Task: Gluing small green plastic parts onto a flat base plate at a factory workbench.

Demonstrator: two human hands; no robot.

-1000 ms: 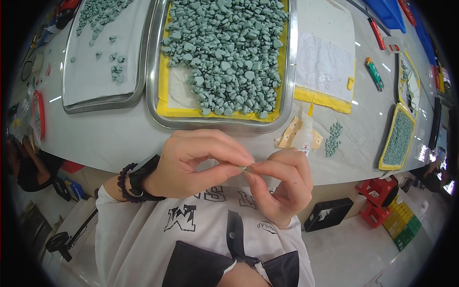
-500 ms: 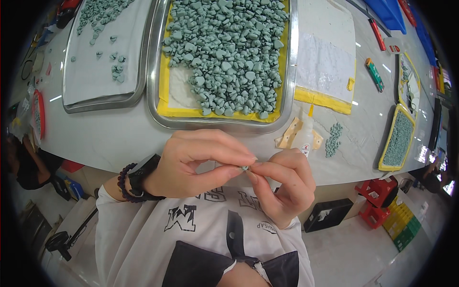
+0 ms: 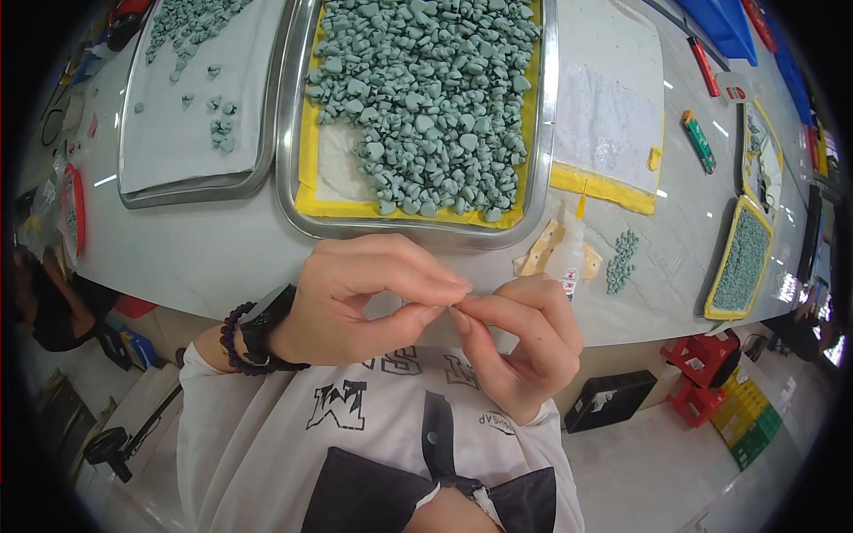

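Observation:
My left hand, with a dark watch and a beaded bracelet at the wrist, is closed in a pinch. Its fingertips meet those of my right hand, also pinched, just short of the table edge. Between them is a small grey-green piece, now almost wholly covered by the fingers. Beyond my hands lies a large metal tray with yellow tape along its lining, heaped with grey-green pieces, some rounded or heart-shaped. A white squeeze bottle with a yellow tip lies beyond my right hand, on a tan holed piece.
At the left, another metal tray holds scattered pieces. A little pile of small beads lies right of the bottle. Farther right are a yellow-rimmed tray of beads, a green box and a red pen-like stick.
My fingertips have drawn slightly closer together and shifted a little left, covering the small piece that showed between them before. The view has moved very slightly.

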